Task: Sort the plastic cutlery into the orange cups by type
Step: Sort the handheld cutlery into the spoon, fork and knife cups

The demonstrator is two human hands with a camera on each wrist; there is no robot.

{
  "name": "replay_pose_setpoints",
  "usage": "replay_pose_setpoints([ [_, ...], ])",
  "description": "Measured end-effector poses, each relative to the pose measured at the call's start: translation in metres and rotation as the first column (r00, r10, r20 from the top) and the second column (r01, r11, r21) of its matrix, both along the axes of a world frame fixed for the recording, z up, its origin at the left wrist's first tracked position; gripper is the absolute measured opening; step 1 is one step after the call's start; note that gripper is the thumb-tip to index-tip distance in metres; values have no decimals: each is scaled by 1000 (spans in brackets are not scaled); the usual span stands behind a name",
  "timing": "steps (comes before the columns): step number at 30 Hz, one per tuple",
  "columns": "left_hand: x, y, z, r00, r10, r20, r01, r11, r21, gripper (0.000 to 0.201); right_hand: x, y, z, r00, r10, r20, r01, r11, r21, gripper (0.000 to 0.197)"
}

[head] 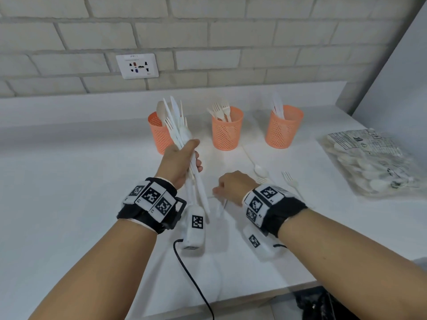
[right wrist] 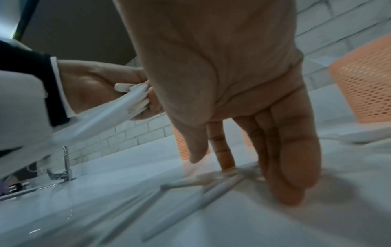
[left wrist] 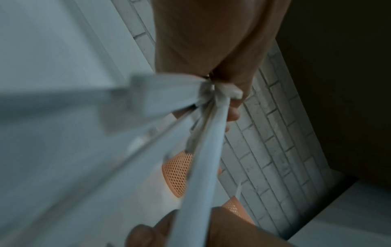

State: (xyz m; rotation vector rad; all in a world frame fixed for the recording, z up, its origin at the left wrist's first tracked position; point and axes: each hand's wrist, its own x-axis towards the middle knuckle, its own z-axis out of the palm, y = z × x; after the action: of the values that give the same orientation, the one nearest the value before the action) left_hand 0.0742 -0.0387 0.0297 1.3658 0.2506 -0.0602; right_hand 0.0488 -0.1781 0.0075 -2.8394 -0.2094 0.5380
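Three orange mesh cups stand in a row at the back of the white counter (head: 69,181): the left cup (head: 158,135) with a spoon, the middle cup (head: 227,130) with forks, the right cup (head: 284,128) with knives. My left hand (head: 182,158) grips a mixed bundle of white plastic cutlery (head: 178,121) upright in front of the left cup; the bundle (left wrist: 203,150) fills the left wrist view. My right hand (head: 227,187) reaches down with straight fingers (right wrist: 292,158) that touch several loose pieces (right wrist: 211,187) on the counter. A loose spoon (head: 260,169) and fork (head: 291,181) lie just beyond it.
A clear bag of more cutlery (head: 369,162) lies at the right edge. A wall socket (head: 137,65) sits on the brick wall behind. A black cable (head: 191,280) runs off the front edge. A tap (right wrist: 66,163) and sink stand far left.
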Motion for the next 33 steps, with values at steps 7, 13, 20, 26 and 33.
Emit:
replay_pose_setpoints([
  [7,-3,3,2,1000,-25,10,25,1000,-4,14,-1,12,-16,994,-66,82,71,996,-61,31],
  [13,-8,8,-2,998,-66,11,65,997,39,13,-3,2,-14,981,-193,36,190,979,72,53],
  [20,-9,-2,-5,998,-67,-21,66,997,-31,9,9,-27,1,937,-339,-83,325,759,564,32],
  [26,-3,-29,5,993,-115,-2,114,989,-91,13,13,-24,31,966,-246,-78,169,377,911,30],
  [33,1,-67,14,972,-201,125,223,953,-203,11,20,-42,43,980,-177,-92,150,349,925,23],
])
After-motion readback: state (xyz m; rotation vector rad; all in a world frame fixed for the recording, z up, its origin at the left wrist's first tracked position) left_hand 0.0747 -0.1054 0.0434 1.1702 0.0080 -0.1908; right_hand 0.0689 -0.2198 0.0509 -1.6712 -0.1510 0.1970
